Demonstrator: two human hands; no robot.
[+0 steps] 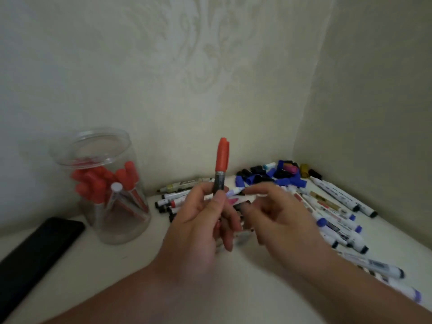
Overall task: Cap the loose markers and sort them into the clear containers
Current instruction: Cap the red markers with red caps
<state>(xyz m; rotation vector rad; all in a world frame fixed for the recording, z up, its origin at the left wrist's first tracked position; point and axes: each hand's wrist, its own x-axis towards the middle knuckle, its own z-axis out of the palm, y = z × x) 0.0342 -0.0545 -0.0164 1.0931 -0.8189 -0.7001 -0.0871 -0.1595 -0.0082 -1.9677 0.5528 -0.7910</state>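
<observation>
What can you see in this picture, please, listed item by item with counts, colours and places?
Clear container: one, transparent, standing at the table's left.
Red-capped markers: several, inside the clear container.
Held marker: one, red cap, dark barrel, upright at centre.
Loose caps: many, mostly blue and black, piled in the back right corner.
Loose markers: many, mostly white barrels, lying behind the hands and to the right.
Flat black object: one, at the table's left edge.
Table: one, white.
Left hand: grips the held marker.
Right hand: blurred, fingers relaxed, apparently holding nothing.
</observation>
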